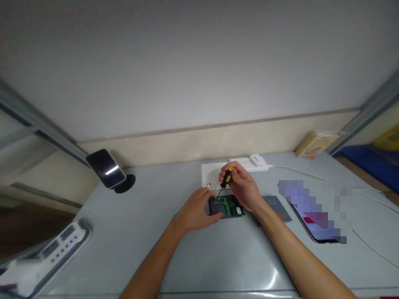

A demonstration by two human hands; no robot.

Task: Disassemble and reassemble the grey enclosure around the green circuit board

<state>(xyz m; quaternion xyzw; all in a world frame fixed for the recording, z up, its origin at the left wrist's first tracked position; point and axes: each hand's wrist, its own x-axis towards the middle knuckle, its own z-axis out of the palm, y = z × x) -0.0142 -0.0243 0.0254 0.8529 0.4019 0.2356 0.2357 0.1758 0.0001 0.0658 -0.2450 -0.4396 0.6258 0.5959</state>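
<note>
In the head view, my right hand [243, 186] is closed around a small black-and-yellow screwdriver [226, 178]. Its thin shaft slants down to the left, and the tip is at the far left part of an opened dark electronic device [223, 212] with a green circuit board [228, 202]. My left hand [197, 209] grips this device from the left, the thumb along the near edge and the fingers at the far corner. Whether the tip sits in a screw is too small to tell. Behind the device lies a white sheet [209, 173] with a few tiny dark bits on it.
A grey flat panel [276, 207] lies right of the device, partly behind my right forearm. Further right is a large phone [313, 224]. A white power strip [258, 166] with cable, a small box [318, 143], a phone on a stand [106, 168] and a white appliance [50, 257] surround the work area.
</note>
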